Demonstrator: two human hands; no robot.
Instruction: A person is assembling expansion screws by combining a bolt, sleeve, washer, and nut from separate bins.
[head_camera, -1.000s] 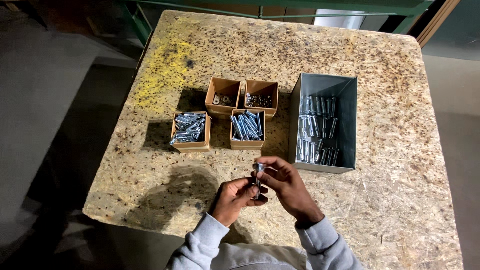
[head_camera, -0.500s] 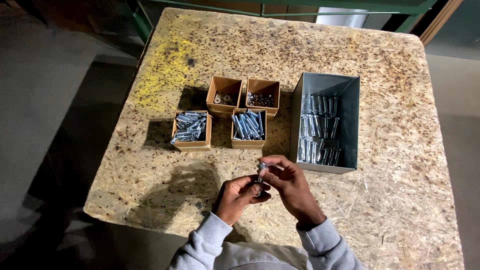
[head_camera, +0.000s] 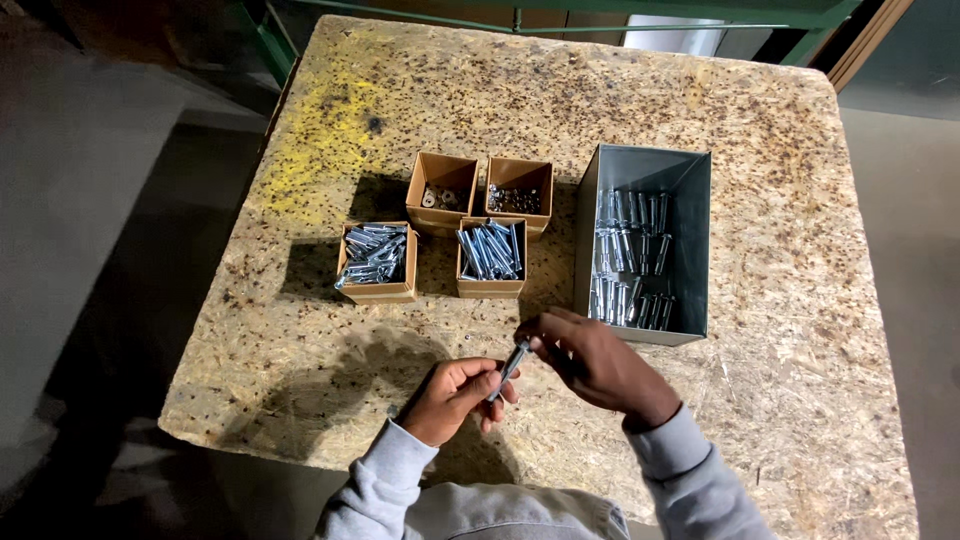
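Observation:
A silver metal bolt (head_camera: 512, 364) is held between both hands over the near part of the chipboard table (head_camera: 760, 180). My left hand (head_camera: 455, 398) grips its lower end. My right hand (head_camera: 590, 365) pinches its upper end with the fingertips. Just beyond the hands stands a grey metal bin (head_camera: 645, 243) with rows of silver bolts laid in it. Both sleeves are light grey.
Four small cardboard boxes stand in the table's middle: two near ones with silver bolts (head_camera: 377, 262) (head_camera: 490, 258), two far ones with washers (head_camera: 442, 190) and small nuts (head_camera: 518, 192). A yellow stain (head_camera: 320, 140) marks the far left. The table's left edge drops to a dark floor.
The hands have stayed in place on the bolt; the fingers of the right hand have shifted slightly at its upper end. The boxes and bin have not moved.

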